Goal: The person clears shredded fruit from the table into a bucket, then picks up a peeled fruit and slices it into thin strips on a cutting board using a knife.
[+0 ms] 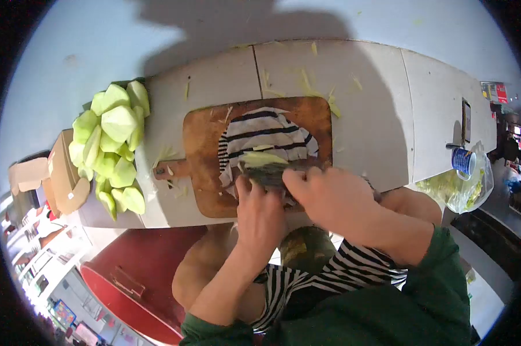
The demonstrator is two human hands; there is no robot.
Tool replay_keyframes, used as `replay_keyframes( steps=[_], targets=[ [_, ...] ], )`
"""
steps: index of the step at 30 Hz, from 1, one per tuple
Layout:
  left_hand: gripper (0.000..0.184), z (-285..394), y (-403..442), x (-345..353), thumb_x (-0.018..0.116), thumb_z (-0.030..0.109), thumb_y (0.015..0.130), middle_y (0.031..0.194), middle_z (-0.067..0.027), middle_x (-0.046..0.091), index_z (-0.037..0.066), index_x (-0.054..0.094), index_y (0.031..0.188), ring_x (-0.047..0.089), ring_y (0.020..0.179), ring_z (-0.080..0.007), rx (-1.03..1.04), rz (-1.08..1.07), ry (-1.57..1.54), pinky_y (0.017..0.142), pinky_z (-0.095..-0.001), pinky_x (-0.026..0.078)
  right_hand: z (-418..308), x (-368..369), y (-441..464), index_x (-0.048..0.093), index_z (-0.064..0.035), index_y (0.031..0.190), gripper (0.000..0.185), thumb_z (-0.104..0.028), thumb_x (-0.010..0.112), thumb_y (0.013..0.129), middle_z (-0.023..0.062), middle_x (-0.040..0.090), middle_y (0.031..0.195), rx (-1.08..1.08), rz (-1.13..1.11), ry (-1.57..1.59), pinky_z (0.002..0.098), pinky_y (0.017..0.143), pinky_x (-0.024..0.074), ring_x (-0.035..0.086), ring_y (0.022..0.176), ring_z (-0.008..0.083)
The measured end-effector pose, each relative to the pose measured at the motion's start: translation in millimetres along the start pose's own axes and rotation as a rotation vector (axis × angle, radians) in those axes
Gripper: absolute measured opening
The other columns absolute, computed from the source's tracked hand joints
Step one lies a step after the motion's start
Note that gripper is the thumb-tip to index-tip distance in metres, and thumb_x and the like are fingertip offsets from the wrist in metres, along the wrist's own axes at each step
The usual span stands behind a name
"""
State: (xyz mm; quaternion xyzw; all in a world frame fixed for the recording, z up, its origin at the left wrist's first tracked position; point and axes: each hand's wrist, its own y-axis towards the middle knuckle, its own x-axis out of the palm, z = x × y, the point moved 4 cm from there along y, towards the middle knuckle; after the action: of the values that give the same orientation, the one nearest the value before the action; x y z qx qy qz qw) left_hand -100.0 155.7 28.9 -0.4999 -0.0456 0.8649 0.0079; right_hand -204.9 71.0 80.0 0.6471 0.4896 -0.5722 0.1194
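A wooden cutting board (198, 138) lies on the tiled surface, with a black-and-white striped cloth (260, 130) spread on it. On the cloth are pale green strips (264, 157) beside a dark, blurred flat object (266, 175), which I cannot make out clearly. My left hand (257, 210), fingers curled, is at the near left edge of this dark object. My right hand (330, 187) is closed at its right end, beside the cloth. What lies under my fingers is hidden.
Several peeled green pieces (119, 124) are heaped at the left, near an open cardboard box (64, 173). A red tub (139, 277) stands below left. To the right are a clear plastic bag (477, 193), a blue-and-white cup (463, 161) and a phone (466, 121).
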Motion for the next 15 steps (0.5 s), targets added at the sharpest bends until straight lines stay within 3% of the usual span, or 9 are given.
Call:
replay_keyframes(
  steps=[3, 7, 10, 12, 15],
  targets=[
    [0.033, 6, 5, -8, 0.064, -0.003, 0.069, 0.112, -0.0239, 0.06, -0.002, 0.069, 0.101, 0.05, 0.108, -0.0485, -0.116, 0.026, -0.035, 0.093, -0.0502, 0.049, 10, 13, 14, 0.053, -0.0052, 0.099, 0.014, -0.016, 0.055, 0.09, 0.0155, 0.069, 0.076, 0.006, 0.023, 0.048, 0.0469, 0.058, 0.0583, 0.072, 0.069, 0.0346],
    [0.031, 0, -3, 1, 0.064, -0.002, 0.069, 0.112, -0.0243, 0.06, -0.003, 0.069, 0.1, 0.049, 0.11, -0.0493, -0.011, 0.002, -0.042, 0.093, -0.051, 0.049, -2, 5, 4, 0.053, -0.0058, 0.098, 0.014, -0.016, 0.056, 0.09, 0.0144, 0.068, 0.073, 0.018, -0.058, 0.038, 0.0467, 0.057, 0.0581, 0.072, 0.069, 0.0346],
    [0.034, 2, 2, -5, 0.065, 0.0, 0.07, 0.113, -0.0234, 0.06, -0.002, 0.07, 0.104, 0.049, 0.111, -0.0503, -0.102, -0.002, -0.017, 0.094, -0.0507, 0.049, 6, 14, 6, 0.053, -0.0059, 0.098, 0.014, -0.017, 0.056, 0.09, 0.0145, 0.068, 0.073, 0.016, 0.048, 0.048, 0.0469, 0.057, 0.058, 0.071, 0.068, 0.0347],
    [0.035, -3, 0, 1, 0.066, 0.001, 0.07, 0.114, -0.023, 0.06, -0.001, 0.069, 0.105, 0.048, 0.112, -0.0508, -0.12, -0.007, -0.037, 0.094, -0.0512, 0.049, 1, 12, 7, 0.05, -0.0081, 0.108, 0.023, -0.015, 0.059, 0.088, 0.0159, 0.067, 0.081, 0.036, -0.071, 0.008, 0.0458, 0.059, 0.0569, 0.071, 0.076, 0.0339],
    [0.034, -1, -5, 3, 0.064, -0.002, 0.071, 0.113, -0.0226, 0.059, -0.003, 0.066, 0.105, 0.049, 0.112, -0.0498, 0.027, 0.069, -0.001, 0.093, -0.051, 0.051, -4, 6, 5, 0.05, -0.0076, 0.109, 0.024, -0.015, 0.059, 0.088, 0.0163, 0.067, 0.084, 0.038, -0.134, 0.016, 0.0452, 0.06, 0.0571, 0.071, 0.076, 0.0343]
  ],
)
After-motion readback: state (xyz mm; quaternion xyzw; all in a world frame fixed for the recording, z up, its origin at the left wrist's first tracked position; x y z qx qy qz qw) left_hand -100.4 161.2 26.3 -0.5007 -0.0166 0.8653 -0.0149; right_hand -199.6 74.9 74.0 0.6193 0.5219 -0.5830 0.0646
